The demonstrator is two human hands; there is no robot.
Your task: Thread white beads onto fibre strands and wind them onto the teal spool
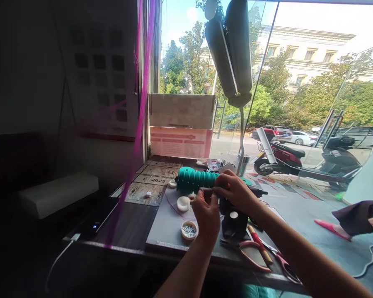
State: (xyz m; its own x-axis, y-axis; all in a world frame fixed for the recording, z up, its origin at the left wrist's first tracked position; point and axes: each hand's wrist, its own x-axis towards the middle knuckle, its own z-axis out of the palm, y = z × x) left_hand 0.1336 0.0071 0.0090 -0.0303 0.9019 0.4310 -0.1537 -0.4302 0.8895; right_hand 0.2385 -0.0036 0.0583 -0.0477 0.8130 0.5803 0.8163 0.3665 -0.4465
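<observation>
A green ribbed cylinder (197, 181) with small pale dots along it lies sideways on a black stand (233, 231). My left hand (207, 213) is in front of its right part, thumb and fingers pinched together. Fingertips of my right hand (233, 188) are also closed, meeting the left ones beside the cylinder. Whatever lies between the fingertips is too small or hidden to make out. A thin line curves over the board left of my hands. Below them sits a round dish (189, 230) of small silvery pieces, with a white round container (183, 203) behind it.
Pliers (250, 254) with pink handles, scissors (282, 260) and a tan-and-red stick (260, 246) lie at the board's front right. A lamp (233, 54) rises behind. Purple strands (139, 120) hang at left. Another person's foot (334, 229) is at right, near a white cable (371, 258).
</observation>
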